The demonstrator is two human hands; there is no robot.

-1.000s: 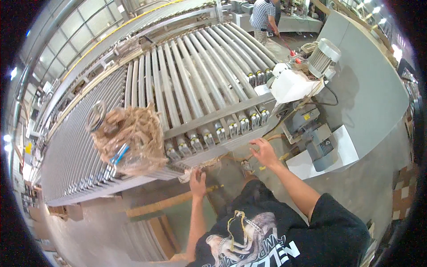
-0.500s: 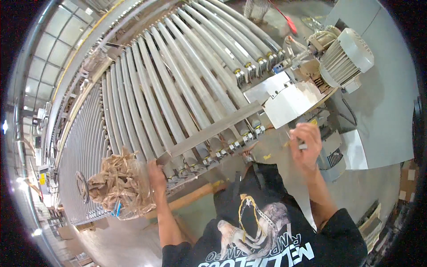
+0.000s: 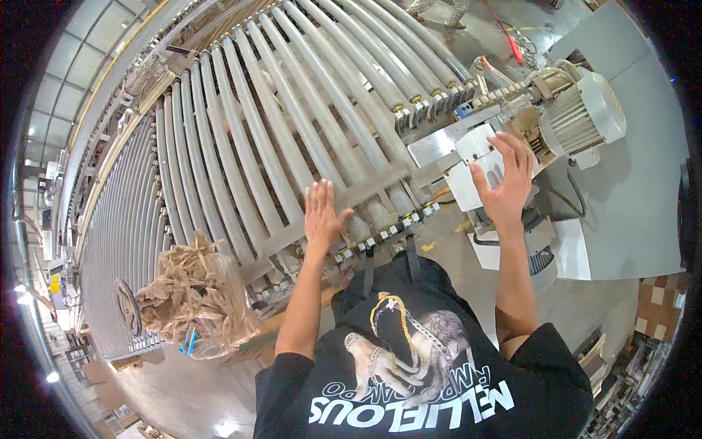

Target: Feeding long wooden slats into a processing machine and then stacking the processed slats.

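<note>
My left hand (image 3: 322, 219) is open, its fingers flat and the thumb out to the side, over a long flat metal bar (image 3: 369, 184) that crosses the near ends of the conveyor rollers (image 3: 281, 121). Whether the palm presses on the bar cannot be made out. Higher up on the right, my right hand (image 3: 508, 183) is open with fingers spread and bent. It appears in front of a white metal cover (image 3: 463, 192) beside the motor, with nothing visible in its grasp.
A grey finned motor (image 3: 585, 113) stands at the right, by a big grey panel (image 3: 629, 197). Left of me is a clear plastic bag of crumpled brown paper (image 3: 201, 300), near a handwheel (image 3: 127, 307). Another person's legs (image 3: 455, 11) show at the far edge.
My left hand has left the bar's left end and moved right along it. My right hand has risen toward the white cover and opened; a small pale object seen in it earlier no longer shows.
</note>
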